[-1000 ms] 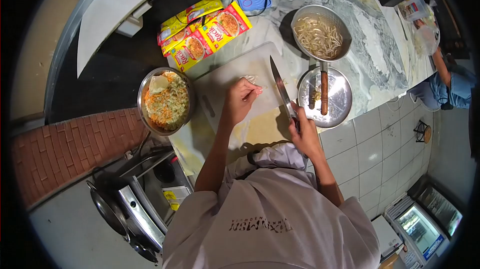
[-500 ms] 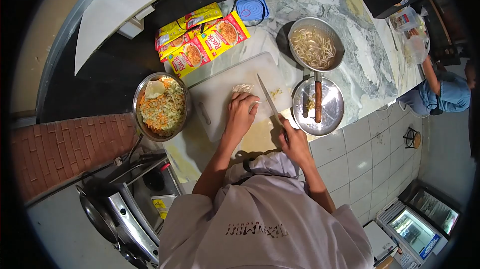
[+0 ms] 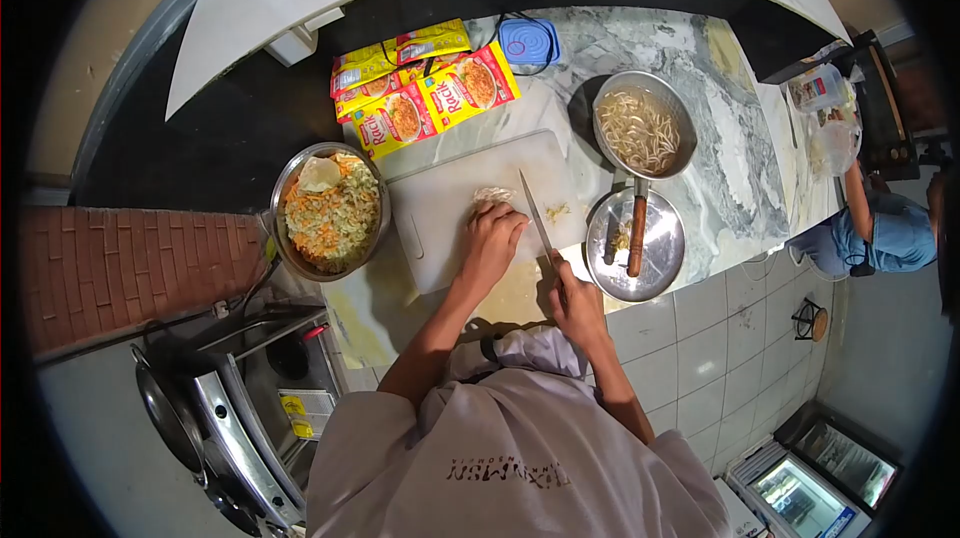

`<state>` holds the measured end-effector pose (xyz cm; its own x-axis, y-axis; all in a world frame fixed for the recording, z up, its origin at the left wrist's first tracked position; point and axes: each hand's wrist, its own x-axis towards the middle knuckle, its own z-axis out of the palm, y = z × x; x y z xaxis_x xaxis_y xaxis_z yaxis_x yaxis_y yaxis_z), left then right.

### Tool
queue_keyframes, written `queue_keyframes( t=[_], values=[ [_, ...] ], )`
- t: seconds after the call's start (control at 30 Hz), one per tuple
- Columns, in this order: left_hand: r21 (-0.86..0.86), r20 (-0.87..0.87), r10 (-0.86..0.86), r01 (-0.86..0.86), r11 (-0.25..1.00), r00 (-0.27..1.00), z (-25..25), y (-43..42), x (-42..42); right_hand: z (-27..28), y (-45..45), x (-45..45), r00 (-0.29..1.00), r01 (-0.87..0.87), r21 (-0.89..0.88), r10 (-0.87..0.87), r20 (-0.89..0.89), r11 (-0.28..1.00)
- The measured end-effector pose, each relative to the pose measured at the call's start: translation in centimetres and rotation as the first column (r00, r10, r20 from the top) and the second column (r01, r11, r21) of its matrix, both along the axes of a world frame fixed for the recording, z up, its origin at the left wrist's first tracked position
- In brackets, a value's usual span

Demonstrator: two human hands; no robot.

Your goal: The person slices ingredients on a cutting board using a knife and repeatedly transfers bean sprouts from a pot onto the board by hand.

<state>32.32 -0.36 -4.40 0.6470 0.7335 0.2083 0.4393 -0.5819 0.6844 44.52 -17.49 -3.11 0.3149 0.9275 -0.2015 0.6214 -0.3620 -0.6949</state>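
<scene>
On the white cutting board (image 3: 440, 193), my left hand (image 3: 495, 240) curls its fingers over a pale, whitish bunch of food (image 3: 493, 196) and holds it down. The exact kind of food is too small to make out. My right hand (image 3: 577, 303) grips the handle of a kitchen knife (image 3: 534, 206), its blade pointing away from me over the board, just right of my left fingers. Small yellowish chopped bits (image 3: 558, 211) lie to the right of the blade.
A bowl of shredded vegetables (image 3: 330, 218) stands left of the board. At right are a saucepan of pale strands in liquid (image 3: 640, 133) and a metal plate (image 3: 660, 253) under its handle. Seasoning packets (image 3: 425, 98) and a blue lid (image 3: 528, 41) lie behind. Another person (image 3: 890, 228) is far right.
The view has shifted, so the counter appears slightly lower. My right hand and the knife have come a little closer to my left hand, which stays on the pale bunch.
</scene>
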Motion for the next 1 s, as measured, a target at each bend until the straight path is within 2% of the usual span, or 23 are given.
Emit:
queue_keyframes(
  t=[0.23,0.3,0.37,0.5,0.53,0.57,0.6,0.67,0.8,0.87,1.0],
  values=[
    [0.026,0.007,0.018,-0.018,1.0,1.0,-0.7,-0.1,0.3,0.3,0.1,0.7,0.998,-0.06,-0.063,0.061,0.016,0.996],
    [0.041,0.047,0.035,-0.037,0.998,0.998,-0.5,0.0,0.6,0.0,-0.1,0.6,0.998,-0.03,0.021,0.028,0.057,0.999],
    [-0.087,-0.033,0.057,-0.06,0.994,0.998,0.0,-0.1,0.7,0.0,-0.2,0.5,1.0,0.007,0.002,-0.007,0.027,1.0],
    [-0.19,-0.136,0.045,-0.07,0.979,0.99,1.1,0.0,0.3,1.2,0.0,0.6,0.996,0.083,0.002,-0.083,-0.029,0.997],
    [-0.124,-0.059,0.06,-0.066,0.99,0.996,0.8,0.2,0.1,1.1,-0.1,0.5,0.992,0.109,0.078,-0.103,-0.077,0.991],
    [-0.058,0.02,0.068,-0.067,0.996,0.997,0.7,0.4,0.0,1.2,0.0,0.5,0.991,0.113,0.074,-0.107,-0.081,0.991],
    [-0.059,0.018,0.064,-0.063,0.996,0.998,0.7,0.9,-0.3,1.5,0.0,0.5,0.991,0.115,0.053,-0.111,-0.073,0.992],
    [-0.002,-0.039,-0.119,0.119,0.993,0.992,0.9,1.8,-0.9,2.0,0.3,0.5,0.991,0.118,0.034,-0.115,-0.073,0.992],
    [-0.03,-0.023,-0.14,0.14,0.99,0.99,1.0,2.0,-0.4,1.7,0.3,0.5,0.987,0.129,0.046,-0.123,-0.102,0.991],
    [0.002,-0.119,-0.126,0.127,0.992,0.985,1.1,2.1,0.0,1.8,0.3,0.5,0.988,0.126,0.056,-0.12,-0.101,0.99],
    [0.01,-0.067,-0.066,0.067,0.998,0.996,0.1,1.6,0.4,1.5,0.1,0.5,0.986,0.137,0.032,-0.133,-0.096,0.99]
  ],
)
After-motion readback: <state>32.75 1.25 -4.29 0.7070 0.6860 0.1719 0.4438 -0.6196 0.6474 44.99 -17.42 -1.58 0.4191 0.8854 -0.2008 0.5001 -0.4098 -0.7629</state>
